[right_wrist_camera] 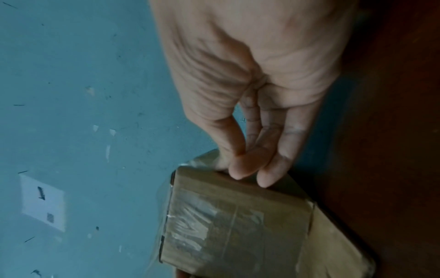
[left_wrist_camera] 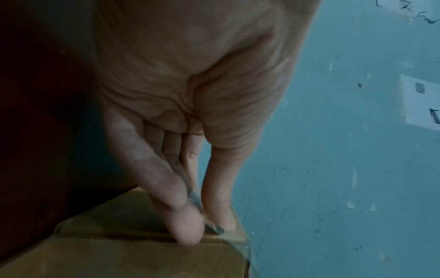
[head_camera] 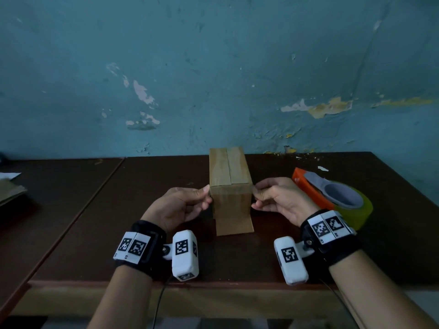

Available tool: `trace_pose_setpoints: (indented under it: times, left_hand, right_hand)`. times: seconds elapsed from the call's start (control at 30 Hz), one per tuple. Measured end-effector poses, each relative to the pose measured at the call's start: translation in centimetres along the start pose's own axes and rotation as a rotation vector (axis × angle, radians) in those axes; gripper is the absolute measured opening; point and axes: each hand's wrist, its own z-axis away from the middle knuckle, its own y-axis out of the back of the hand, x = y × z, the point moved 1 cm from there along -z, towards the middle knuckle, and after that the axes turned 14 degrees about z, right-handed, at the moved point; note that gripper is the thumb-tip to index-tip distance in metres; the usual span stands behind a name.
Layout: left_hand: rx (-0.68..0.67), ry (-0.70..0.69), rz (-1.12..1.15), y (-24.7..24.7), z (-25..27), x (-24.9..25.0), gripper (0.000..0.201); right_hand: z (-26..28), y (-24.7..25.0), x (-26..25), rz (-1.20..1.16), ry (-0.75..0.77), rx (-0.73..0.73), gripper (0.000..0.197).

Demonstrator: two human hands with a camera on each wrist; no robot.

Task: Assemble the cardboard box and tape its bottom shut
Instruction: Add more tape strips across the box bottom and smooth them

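No readable words or numbers anywhere, black-and-white square marker codes (head_camera: 132, 246) on the wristbands and white camera housings behind both hands, white paper sheet (right_wrist_camera: 43, 202) on the wall beyond the hands, its dark marks too blurred to read

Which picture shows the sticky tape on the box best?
The right wrist view: shiny clear tape covers the cardboard box up close. The left wrist view shows only a tape edge by the fingers. In the head view it is barely visible.
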Motion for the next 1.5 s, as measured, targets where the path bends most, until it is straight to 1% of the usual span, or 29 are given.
trace_pose_setpoints:
  times: [0.1,0.17,0.37,0.53,0.67,0.77,0.9,0.93,1.0,1.07,1.17,1.3,1.37,1.4,1.43,1.5]
  left_hand:
    - [-0.010,0.014,-0.020,0.1,0.0,0.0,0.029]
    - [-0.012,0.014,-0.028,0.3,0.0,0.0,0.030]
    - [-0.005,0.025,-0.022,0.7,-0.1,0.1,0.026]
    - [0.041,0.000,0.002,0.5,-0.2,0.0,0.030]
    - [0.045,0.003,-0.008,0.5,-0.1,0.1,0.029]
    - [0.057,0.014,-0.022,0.4,0.0,0.2,0.037]
    - [0.108,0.037,-0.130,0.2,0.0,-0.1,0.067]
    - [0.122,0.030,-0.157,0.2,-0.1,-0.2,0.071]
    - [0.128,0.001,-0.177,0.2,-0.2,-0.3,0.073]
    - [0.127,-0.024,-0.183,0.3,-0.2,-0.2,0.069]
    - [0.159,-0.081,-0.219,0.4,-0.2,-0.1,0.062]
    - [0.175,-0.151,-0.272,0.7,-0.3,0.1,0.062]
    - [0.194,-0.202,-0.292,0.7,-0.1,0.3,0.053]
    - [0.229,-0.257,-0.307,0.6,0.1,0.5,0.044]
    - [0.280,-0.351,-0.315,0.6,0.3,0.8,0.035]
    - [0.348,-0.637,-0.307,0.4,0.8,1.6,0.022]
  right_hand:
    - [0.3,-0.1,0.1,0.018,0.014,0.005,0.025]
    - [0.5,-0.2,0.0,0.044,0.011,0.009,0.022]
    - [0.5,-0.3,0.0,0.064,0.011,0.021,0.020]
    - [0.2,-0.2,0.1,0.061,0.013,0.018,0.024]
    - [0.2,-0.3,0.1,0.065,0.021,0.018,0.016]
    - [0.2,-0.2,0.2,0.077,0.025,0.018,0.017]
    - [0.0,-0.1,0.3,0.075,0.025,0.021,0.016]
    - [0.0,-0.1,0.3,0.074,0.024,0.022,0.016]
    - [-0.1,-0.1,0.3,0.075,0.022,0.020,0.017]
    - [-0.2,-0.1,0.3,0.070,0.023,0.015,0.018]
    - [-0.4,0.1,0.4,0.078,0.032,0.015,0.017]
    - [-0.7,0.6,0.6,0.124,0.060,0.008,0.019]
    - [-0.7,0.8,0.5,0.132,0.082,0.029,0.020]
    - [-0.6,1.0,0.4,0.124,0.100,0.054,0.019]
    - [-0.5,1.2,0.2,0.107,0.128,0.087,0.018]
    - [-0.3,1.6,-0.4,0.099,0.228,0.169,0.017]
